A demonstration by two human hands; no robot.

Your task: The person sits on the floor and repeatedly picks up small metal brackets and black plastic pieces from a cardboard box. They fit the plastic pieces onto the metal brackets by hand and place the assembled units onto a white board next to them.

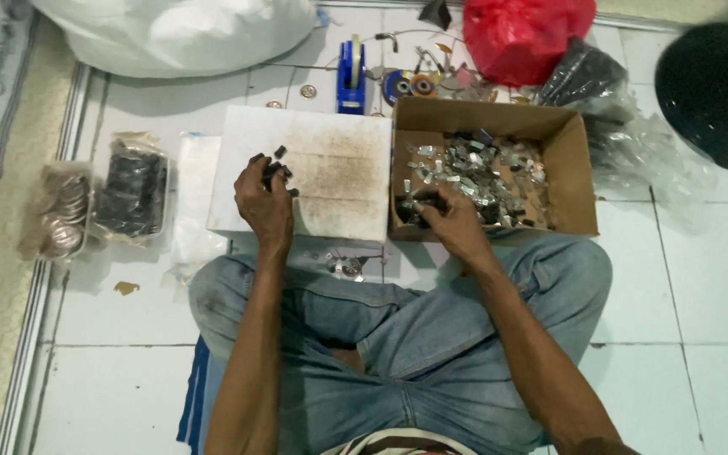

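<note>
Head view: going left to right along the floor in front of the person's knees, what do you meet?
Clear bag of round metal pieces → clear bag of dark pieces → white block, with the left hand on it holding small dark parts → cardboard box of small metal pieces, with the right hand reaching in.

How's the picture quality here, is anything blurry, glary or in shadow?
Head view: light is soft and even, with faint shadows under the white block and cardboard box. The small metal pieces glint but smear together, too soft to tell apart. The left hand and right hand look slightly blurred. The dark round thing at the top right is underexposed.
</note>
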